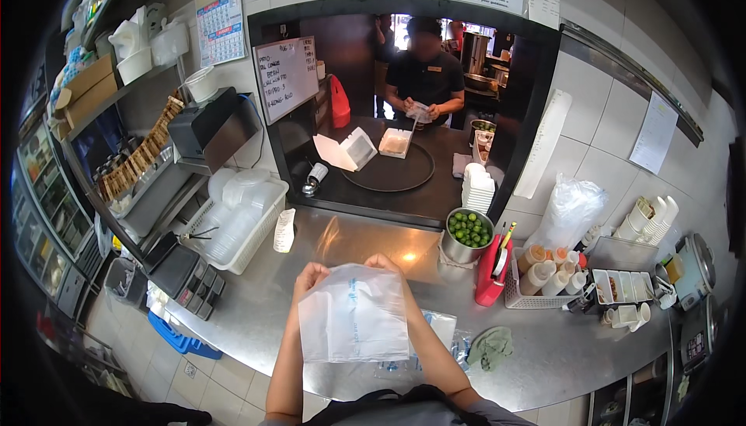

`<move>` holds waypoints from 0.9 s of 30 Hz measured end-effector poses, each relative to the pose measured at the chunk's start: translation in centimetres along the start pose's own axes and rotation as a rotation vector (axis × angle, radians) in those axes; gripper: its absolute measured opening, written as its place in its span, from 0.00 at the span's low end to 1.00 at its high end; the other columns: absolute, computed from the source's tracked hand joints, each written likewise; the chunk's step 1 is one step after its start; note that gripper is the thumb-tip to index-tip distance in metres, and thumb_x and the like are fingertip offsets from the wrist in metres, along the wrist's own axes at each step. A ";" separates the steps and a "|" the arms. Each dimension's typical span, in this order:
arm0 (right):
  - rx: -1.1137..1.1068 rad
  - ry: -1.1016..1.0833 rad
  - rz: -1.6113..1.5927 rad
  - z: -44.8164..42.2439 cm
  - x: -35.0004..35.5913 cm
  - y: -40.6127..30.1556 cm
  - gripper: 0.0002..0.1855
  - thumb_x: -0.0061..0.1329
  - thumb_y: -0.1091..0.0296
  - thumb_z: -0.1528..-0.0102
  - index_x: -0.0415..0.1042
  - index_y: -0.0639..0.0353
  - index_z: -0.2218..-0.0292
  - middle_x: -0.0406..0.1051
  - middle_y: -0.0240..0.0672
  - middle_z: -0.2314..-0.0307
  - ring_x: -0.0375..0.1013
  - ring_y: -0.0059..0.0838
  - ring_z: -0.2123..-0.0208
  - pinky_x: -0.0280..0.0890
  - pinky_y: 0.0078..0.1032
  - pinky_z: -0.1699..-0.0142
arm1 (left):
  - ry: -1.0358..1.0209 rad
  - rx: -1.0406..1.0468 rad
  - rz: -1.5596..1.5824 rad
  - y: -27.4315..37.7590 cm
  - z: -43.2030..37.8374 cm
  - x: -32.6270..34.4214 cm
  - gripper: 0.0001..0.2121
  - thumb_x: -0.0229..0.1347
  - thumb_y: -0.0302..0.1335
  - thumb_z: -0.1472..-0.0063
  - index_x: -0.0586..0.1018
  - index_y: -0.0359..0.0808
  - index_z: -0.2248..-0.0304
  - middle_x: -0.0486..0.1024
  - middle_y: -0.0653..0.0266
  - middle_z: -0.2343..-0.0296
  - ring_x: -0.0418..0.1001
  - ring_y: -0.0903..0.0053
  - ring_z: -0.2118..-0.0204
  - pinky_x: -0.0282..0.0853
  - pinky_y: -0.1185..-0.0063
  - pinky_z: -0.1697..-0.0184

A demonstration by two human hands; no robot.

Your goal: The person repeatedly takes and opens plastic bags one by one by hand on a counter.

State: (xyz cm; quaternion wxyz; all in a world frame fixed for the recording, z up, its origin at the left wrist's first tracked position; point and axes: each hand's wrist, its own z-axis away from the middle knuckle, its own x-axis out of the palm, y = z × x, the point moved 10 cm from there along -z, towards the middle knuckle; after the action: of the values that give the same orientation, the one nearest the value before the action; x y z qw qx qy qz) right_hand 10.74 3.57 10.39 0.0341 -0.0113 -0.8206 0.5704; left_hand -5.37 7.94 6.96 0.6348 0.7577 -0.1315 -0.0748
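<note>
A white translucent plastic bag (354, 318) with blue print hangs between my two hands over the steel counter (250, 315). My left hand (312, 276) grips its upper left edge, and my right hand (383, 263) grips the upper right edge. Beneath my right forearm lie flat plastic packs (438, 328) with blue print, with a crumpled green cloth (491, 348) beside them. A paper receipt (284, 231) lies on the counter beyond my left hand. The bag hides part of the counter.
Left stands a white basket (256, 236) of plastic containers. Right are a steel pot of green citrus (468, 231), a red holder (492, 274) and a basket of sauce bottles (539, 298). Through the pass window, a person (425, 76) handles clear plastic behind a round black tray (402, 178) and open cartons.
</note>
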 end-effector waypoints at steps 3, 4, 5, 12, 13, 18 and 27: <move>0.275 -0.051 -0.284 -0.3 0.3 4.9 0.06 0.47 0.72 0.56 0.63 0.58 0.74 0.62 0.22 0.80 0.59 0.12 0.75 0.57 0.13 0.72 | -0.024 -0.076 0.142 -1.9 0.6 0.2 0.05 0.50 0.25 0.45 0.66 0.35 0.73 0.68 0.70 0.78 0.64 0.88 0.77 0.62 0.89 0.75; 0.274 -0.041 -0.286 0.0 0.2 5.4 0.06 0.47 0.72 0.56 0.63 0.58 0.74 0.62 0.22 0.80 0.59 0.12 0.75 0.57 0.13 0.72 | 0.017 -0.083 0.124 -2.4 0.8 -0.1 0.05 0.50 0.25 0.45 0.65 0.35 0.72 0.67 0.70 0.78 0.64 0.88 0.77 0.62 0.89 0.75; 0.241 -0.068 -0.183 0.5 0.4 5.7 0.07 0.47 0.70 0.55 0.62 0.57 0.73 0.64 0.25 0.80 0.62 0.16 0.76 0.58 0.16 0.72 | 0.006 -0.086 0.121 -2.6 1.5 0.1 0.05 0.50 0.25 0.45 0.65 0.35 0.72 0.67 0.70 0.78 0.64 0.88 0.77 0.62 0.89 0.75; 0.065 0.037 0.711 1.3 1.3 -5.5 0.06 0.38 0.65 0.49 0.57 0.51 0.68 0.68 0.40 0.81 0.68 0.48 0.75 0.61 0.36 0.72 | 0.286 0.223 -0.213 5.5 4.2 0.2 0.05 0.46 0.26 0.42 0.64 0.35 0.71 0.66 0.52 0.61 0.68 0.79 0.66 0.65 0.86 0.70; 0.022 0.083 0.758 1.2 1.0 -6.3 0.06 0.38 0.64 0.48 0.57 0.51 0.68 0.69 0.38 0.81 0.69 0.47 0.76 0.60 0.37 0.73 | 0.302 0.239 -0.263 7.4 4.5 0.6 0.06 0.45 0.28 0.42 0.64 0.34 0.71 0.63 0.48 0.58 0.68 0.76 0.64 0.65 0.86 0.68; -0.018 0.150 0.653 1.6 -0.2 -3.0 0.06 0.42 0.64 0.48 0.61 0.53 0.70 0.67 0.39 0.84 0.68 0.40 0.83 0.60 0.31 0.78 | 0.337 0.138 -0.372 5.6 4.0 0.8 0.04 0.44 0.26 0.42 0.64 0.35 0.70 0.66 0.52 0.61 0.68 0.79 0.67 0.64 0.87 0.68; 0.276 -0.059 -0.017 1.2 0.5 6.0 0.04 0.43 0.70 0.51 0.63 0.58 0.71 0.64 0.24 0.79 0.61 0.14 0.76 0.57 0.14 0.70 | 0.056 -0.052 0.214 -3.9 4.2 -0.4 0.05 0.44 0.28 0.43 0.65 0.37 0.68 0.63 0.72 0.72 0.62 0.88 0.70 0.60 0.90 0.68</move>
State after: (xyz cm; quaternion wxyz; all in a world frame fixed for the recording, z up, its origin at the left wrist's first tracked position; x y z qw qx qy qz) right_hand 10.09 4.62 4.35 0.0160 0.0169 -0.7351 0.6776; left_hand -6.56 4.77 2.31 0.6621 0.7244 -0.1918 0.0111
